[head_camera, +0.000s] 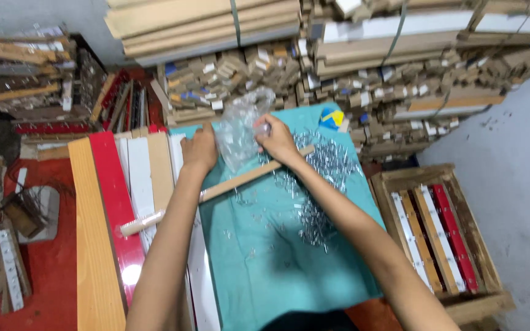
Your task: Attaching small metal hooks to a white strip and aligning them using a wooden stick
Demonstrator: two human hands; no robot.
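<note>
Here, both hands hold a clear plastic bag (240, 125) upright above the far edge of a teal cloth (277, 245). The left hand (199, 150) is closed on the bag's left side; the right hand (275, 141) is closed on its upper right edge, near the mouth. The bag contains small shiny metal pieces, too small to identify individually.

More of the same metal pieces (326, 165) lie scattered loose on the cloth, to the right of the bag and along the right forearm. A thin wooden strip (216, 190) lies diagonally across the cloth, passing beneath both wrists.

At right, on the floor, stands a wooden crate (387, 202). It contains long slats (437, 239) laid side by side: white, natural wood and red. Left of the cloth, flat boards (111, 202) in wood, red and white lie parallel.
</note>
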